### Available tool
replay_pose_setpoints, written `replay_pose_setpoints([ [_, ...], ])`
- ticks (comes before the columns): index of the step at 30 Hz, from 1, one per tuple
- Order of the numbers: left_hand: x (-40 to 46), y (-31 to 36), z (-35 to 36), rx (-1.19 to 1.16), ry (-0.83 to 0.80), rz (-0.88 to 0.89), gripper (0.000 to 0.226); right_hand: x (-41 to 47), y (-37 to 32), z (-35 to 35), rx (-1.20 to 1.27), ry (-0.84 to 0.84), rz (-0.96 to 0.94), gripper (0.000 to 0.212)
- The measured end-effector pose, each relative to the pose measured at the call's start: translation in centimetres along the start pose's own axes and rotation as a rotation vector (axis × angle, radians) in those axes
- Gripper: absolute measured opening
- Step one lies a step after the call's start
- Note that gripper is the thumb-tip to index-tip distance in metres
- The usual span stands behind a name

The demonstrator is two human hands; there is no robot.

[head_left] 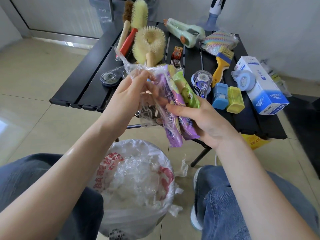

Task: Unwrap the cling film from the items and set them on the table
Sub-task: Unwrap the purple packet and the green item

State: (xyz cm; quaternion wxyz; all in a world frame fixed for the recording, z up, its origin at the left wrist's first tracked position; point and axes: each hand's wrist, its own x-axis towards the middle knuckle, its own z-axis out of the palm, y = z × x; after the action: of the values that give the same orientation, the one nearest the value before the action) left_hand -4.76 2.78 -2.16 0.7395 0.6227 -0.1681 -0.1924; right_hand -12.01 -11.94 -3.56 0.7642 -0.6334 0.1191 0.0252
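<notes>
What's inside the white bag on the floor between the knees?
The plastic bag holds crumpled clear cling film, piled near its rim. Anything beneath that film is covered and cannot be seen.

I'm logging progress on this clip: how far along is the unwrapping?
Well along, it seems. Done: brushes, tape dispensers and small boxes lie on the black table, and the bag below holds crumpled film. In hand: the right hand holds a bundle of snack packets while the left hand pulls cling film off them. Left: the green item and striped item at the back look film-covered.
</notes>
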Motion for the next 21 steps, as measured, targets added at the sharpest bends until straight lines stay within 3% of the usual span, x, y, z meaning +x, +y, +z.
replay_pose_setpoints([
  [7,0.5,-0.2,-1.0,0.202,0.001,0.035,0.024,0.3,-0.1,-0.2,-0.047,0.098,0.003,0.018],
  [9,0.4,-0.2,-0.9,0.295,-0.010,0.131,0.013,0.4,-0.1,-0.2,-0.068,0.094,0.010,0.018],
  [13,0.5,-0.7,-0.5,0.358,0.107,0.244,0.013,0.1,-0.3,0.0,-0.093,0.023,0.035,0.018],
  [17,0.8,-1.3,-0.7,0.457,0.231,0.218,0.036,-0.1,-0.5,-0.1,-0.100,-0.048,0.075,0.024],
  [21,1.4,0.3,-2.4,0.228,0.402,0.117,0.050,-0.6,-1.2,-1.0,0.001,-0.064,0.077,0.014],
])
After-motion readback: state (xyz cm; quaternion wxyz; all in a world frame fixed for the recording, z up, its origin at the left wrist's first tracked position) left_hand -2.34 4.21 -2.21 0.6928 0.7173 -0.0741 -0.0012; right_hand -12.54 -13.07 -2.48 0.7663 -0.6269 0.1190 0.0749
